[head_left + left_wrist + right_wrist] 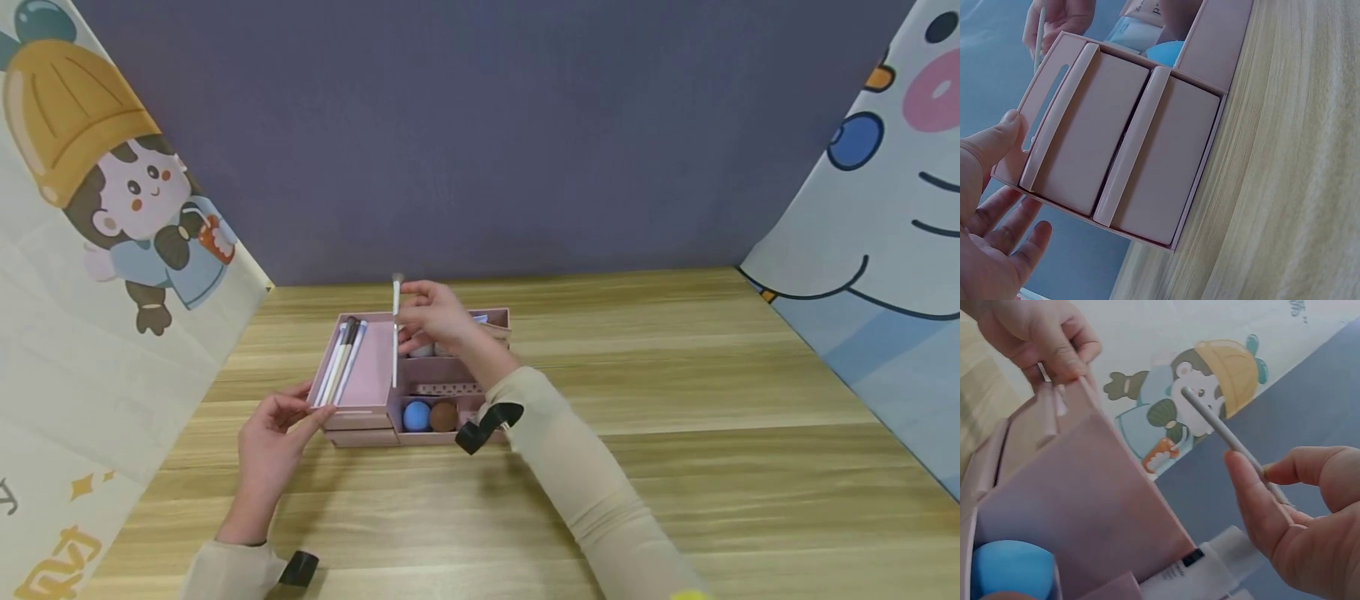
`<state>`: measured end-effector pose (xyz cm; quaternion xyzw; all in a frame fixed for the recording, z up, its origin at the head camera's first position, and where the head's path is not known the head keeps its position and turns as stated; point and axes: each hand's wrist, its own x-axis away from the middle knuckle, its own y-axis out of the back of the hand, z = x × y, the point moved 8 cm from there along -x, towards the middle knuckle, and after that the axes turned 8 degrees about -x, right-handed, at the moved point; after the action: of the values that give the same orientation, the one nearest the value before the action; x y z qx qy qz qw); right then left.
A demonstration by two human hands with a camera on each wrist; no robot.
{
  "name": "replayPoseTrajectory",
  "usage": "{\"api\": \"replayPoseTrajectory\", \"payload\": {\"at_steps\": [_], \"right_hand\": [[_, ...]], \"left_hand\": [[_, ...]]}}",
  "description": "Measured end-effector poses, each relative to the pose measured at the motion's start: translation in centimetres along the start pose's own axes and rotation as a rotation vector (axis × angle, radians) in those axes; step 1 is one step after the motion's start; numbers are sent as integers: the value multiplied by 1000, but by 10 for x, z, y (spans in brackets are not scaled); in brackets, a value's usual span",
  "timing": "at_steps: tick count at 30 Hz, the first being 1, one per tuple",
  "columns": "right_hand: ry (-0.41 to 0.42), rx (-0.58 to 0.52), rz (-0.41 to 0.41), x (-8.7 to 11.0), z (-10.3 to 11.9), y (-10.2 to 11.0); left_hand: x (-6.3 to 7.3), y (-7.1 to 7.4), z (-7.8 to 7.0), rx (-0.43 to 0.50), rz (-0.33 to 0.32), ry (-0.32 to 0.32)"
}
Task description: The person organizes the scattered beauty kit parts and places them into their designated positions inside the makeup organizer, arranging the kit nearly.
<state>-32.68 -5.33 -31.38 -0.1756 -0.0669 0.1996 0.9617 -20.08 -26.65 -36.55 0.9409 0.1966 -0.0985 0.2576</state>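
My right hand [441, 318] pinches a slim white makeup brush [395, 354] between thumb and fingers. The brush stands nearly upright above a pink cosmetics organizer [372, 363], bristles at the top in the head view. My left hand [272, 437] grips the organizer's near left corner, thumb on the front beside a slot and fingers round the side. Several slim pens or brushes [343, 358], one dark-topped, lie in the top left tray. A blue makeup sponge [416, 416] and a brown one [444, 416] sit in the front right compartment.
Two closed drawers [1094, 125] fill the organizer's left front. A white tube [1200, 575] stands in a rear compartment, and a dotted strip [450, 389] lies in the middle one. Wooden tabletop [675, 400] extends to the right; a dark grey-purple panel [480, 150] rises behind.
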Motion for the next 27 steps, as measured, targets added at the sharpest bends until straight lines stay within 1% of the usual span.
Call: {"api": "replayPoseTrajectory", "payload": {"at_steps": [4,9,12,16,20,27], "right_hand": [[32,12,-19,-3,-4,-6],[38,35,-32,-6,-11,-16],[42,67,-33,-7,-17,-22],[52,157,-29,-9,-24,-28],[27,252,-11,-11,-29,-33],[-65,358,-21,-14,-34,-38]], "left_hand": [[0,0,0,12,-4,-3],[0,0,1,10,-8,-2],[0,0,0,6,-7,-5],[-1,0,1,20,-10,-12],[-1,0,1,28,-12,-16],[-1,0,1,36,-10,-14]]}}
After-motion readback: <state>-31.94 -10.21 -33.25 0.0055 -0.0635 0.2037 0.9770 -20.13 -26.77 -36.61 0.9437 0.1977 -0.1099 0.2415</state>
